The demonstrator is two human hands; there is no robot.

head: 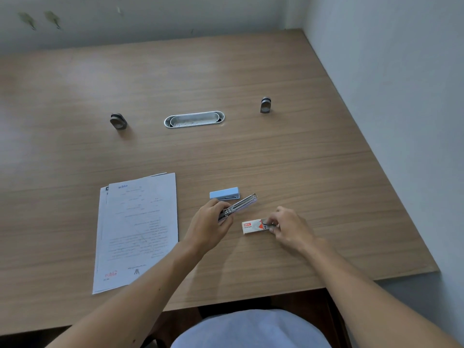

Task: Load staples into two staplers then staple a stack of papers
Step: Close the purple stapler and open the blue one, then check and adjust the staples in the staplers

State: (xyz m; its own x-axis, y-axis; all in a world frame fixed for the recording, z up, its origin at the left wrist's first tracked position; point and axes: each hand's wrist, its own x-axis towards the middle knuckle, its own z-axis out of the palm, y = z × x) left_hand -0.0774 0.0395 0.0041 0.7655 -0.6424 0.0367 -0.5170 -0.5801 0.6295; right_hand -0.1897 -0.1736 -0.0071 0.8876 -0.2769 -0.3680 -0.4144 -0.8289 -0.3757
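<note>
The left hand (pixel 209 226) is closed around the hinge end of an opened stapler (pixel 238 206), gripping it so that the metal magazine and the pale lilac body fan apart and point up and to the right, away from the person. Just beyond that stapler, nearly touching its far tip, a light blue stapler (pixel 225 193) lies shut on the worktop (pixel 276 151) with nothing holding it. To the right of the opened stapler and slightly nearer the person sits a small white staples box (pixel 252 226) with a red logo — the right hand (pixel 288 228) is at its right end, thumb and forefinger pinched together on something small and dark at the box's opening; whether that is a strip of staples or the box flap I cannot tell. The other fingers of that hand are curled loosely above the worktop. To the left of the opened stapler, well apart from it, a stack of papers (pixel 138 232) lies flat, printed side up, the sheets slightly fanned at the top left corner. Far beyond the staplers, an oval metal cable port (pixel 194 119) is set into the worktop, with a small round metal fitting (pixel 118 121) to its left and another (pixel 265 105) to its right.
</note>
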